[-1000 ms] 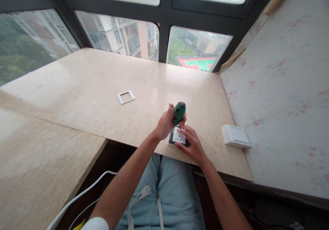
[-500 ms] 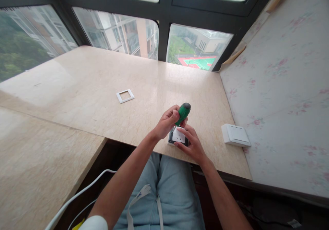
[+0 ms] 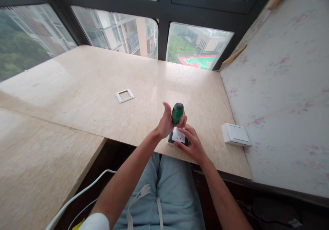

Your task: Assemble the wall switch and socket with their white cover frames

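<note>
A screwdriver (image 3: pixel 177 114) with a green handle and dark end cap stands nearly upright over the wall socket. My left hand (image 3: pixel 167 122) has its fingers around the handle, with the thumb lifted off and pointing up. Below it, the white socket (image 3: pixel 179 136) with slotted holes sits in a dark-edged box near the counter's front edge. My right hand (image 3: pixel 190 141) grips the socket from its right side, fingers on the far edge and thumb on the near one. The screwdriver's tip is hidden behind my left hand.
A white square cover frame (image 3: pixel 124 96) lies flat on the beige stone counter (image 3: pixel 102 76). At the right, a white switch box (image 3: pixel 235 134) stands against the floral wall (image 3: pixel 280 103). A white cable (image 3: pixel 84 189) runs below the counter at the left. Windows border the back.
My left thumb has come off the screwdriver handle and points up. The handle has shifted a little left and stands more upright. My right hand and the socket stay in place.
</note>
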Motion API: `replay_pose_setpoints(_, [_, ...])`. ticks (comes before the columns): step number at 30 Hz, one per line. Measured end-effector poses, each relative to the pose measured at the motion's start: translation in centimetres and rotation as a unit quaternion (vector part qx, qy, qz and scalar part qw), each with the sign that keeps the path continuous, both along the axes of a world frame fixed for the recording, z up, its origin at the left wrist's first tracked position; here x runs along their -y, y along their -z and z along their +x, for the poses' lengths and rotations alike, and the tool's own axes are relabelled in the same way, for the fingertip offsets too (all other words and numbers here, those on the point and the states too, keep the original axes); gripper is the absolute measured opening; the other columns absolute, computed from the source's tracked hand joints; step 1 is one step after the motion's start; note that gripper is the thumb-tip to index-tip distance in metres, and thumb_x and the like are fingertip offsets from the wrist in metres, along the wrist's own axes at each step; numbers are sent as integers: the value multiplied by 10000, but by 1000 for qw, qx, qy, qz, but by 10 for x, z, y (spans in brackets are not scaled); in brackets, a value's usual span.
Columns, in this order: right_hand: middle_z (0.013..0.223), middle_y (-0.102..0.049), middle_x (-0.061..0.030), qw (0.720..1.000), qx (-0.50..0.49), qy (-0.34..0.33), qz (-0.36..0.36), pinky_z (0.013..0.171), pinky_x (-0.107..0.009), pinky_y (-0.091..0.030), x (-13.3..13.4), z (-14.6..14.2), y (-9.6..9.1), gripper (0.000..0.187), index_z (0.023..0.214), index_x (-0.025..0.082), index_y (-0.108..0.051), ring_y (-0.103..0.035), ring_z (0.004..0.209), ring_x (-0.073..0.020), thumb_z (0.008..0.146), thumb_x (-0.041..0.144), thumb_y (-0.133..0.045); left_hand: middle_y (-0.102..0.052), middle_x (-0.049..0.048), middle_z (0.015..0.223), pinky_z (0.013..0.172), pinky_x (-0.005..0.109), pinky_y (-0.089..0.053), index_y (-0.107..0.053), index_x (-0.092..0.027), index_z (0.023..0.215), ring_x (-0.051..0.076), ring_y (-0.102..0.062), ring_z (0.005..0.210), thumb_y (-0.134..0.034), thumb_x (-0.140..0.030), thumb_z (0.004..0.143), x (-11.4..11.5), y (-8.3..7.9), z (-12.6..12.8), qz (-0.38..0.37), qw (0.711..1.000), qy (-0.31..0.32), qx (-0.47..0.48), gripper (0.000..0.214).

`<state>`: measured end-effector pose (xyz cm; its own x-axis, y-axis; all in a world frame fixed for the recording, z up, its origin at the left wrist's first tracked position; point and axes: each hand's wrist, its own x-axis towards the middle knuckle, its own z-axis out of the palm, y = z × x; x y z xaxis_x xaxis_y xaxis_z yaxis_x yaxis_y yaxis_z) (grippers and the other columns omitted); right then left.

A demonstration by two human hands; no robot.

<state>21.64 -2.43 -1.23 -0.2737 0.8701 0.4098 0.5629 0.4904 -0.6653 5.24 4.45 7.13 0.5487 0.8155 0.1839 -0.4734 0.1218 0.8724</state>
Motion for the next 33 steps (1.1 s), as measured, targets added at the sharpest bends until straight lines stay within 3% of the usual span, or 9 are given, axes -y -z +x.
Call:
replay_pose_setpoints(3, [1396,-568,-113,1000,6,0,2,1129,-562,-437,0,0,0,501,1366,322,-596,-508,1346,-327,895,461,-701,-381,-49,526,545,299,-364,-475,-214,655,123,-379,509,-376,-1018,627,1,2,-1,15,998,-39,40,811])
replay_pose_setpoints(5, [1409,-561,-113,1000,6,-4,5,1136,-558,-432,0,0,-1,505,1373,322,-587,-499,1353,-320,898,447,-703,-412,-53,574,565,281,-371,-474,-208,700,115,-410,539,-566,-918,673,2,4,-2,27,996,-64,57,717])
replay_pose_setpoints(7, [1421,-557,-112,1000,4,-9,7,1141,-557,-428,0,0,-2,502,1373,321,-586,-493,1360,-316,899,435,-706,-457,-40,622,596,278,-390,-500,-198,735,119,-455,578,-615,-833,746,2,6,-4,26,994,-82,67,645])
replay_pose_setpoints(12, [1424,-563,-110,1000,5,-6,2,1144,-561,-425,0,0,-2,494,1366,323,-595,-500,1361,-317,900,448,-702,-541,14,678,624,296,-430,-604,-155,732,137,-516,613,-592,-829,769,1,8,-9,23,996,-82,41,675])
replay_pose_setpoints(18, [1410,-574,-117,1000,4,2,6,1128,-565,-440,1,0,0,467,1330,311,-615,-504,1359,-329,896,461,-701,-312,-66,450,503,282,-324,-592,-171,714,108,-338,430,-273,-925,814,-2,4,-9,-42,998,18,37,825])
replay_pose_setpoints(22, [1389,-579,-122,1000,11,-2,9,1123,-556,-447,0,1,1,458,1315,300,-613,-513,1342,-323,893,445,-712,-368,-84,486,506,274,-322,-536,-202,813,99,-326,439,-423,-976,686,0,6,-9,-8,998,20,67,793])
replay_pose_setpoints(26, [1399,-571,-116,1000,10,-4,14,1129,-559,-440,0,1,1,475,1337,308,-601,-503,1351,-324,895,443,-711,-460,-58,567,556,276,-354,-512,-197,782,103,-404,511,-626,-850,719,2,5,-9,16,999,3,45,666])
replay_pose_setpoints(29, [1412,-561,-113,1000,11,0,5,1133,-562,-436,1,1,2,495,1357,318,-593,-499,1358,-327,897,464,-703,-518,4,625,583,299,-385,-547,-176,680,131,-477,573,-497,-880,782,2,1,-9,11,1000,-7,11,713])
replay_pose_setpoints(33, [1408,-565,-112,1000,7,2,5,1137,-547,-437,1,1,3,482,1344,314,-604,-500,1359,-322,895,460,-705,-434,8,520,563,313,-371,-488,-191,523,133,-443,521,-329,-825,903,1,-2,-8,3,1000,-1,13,756])
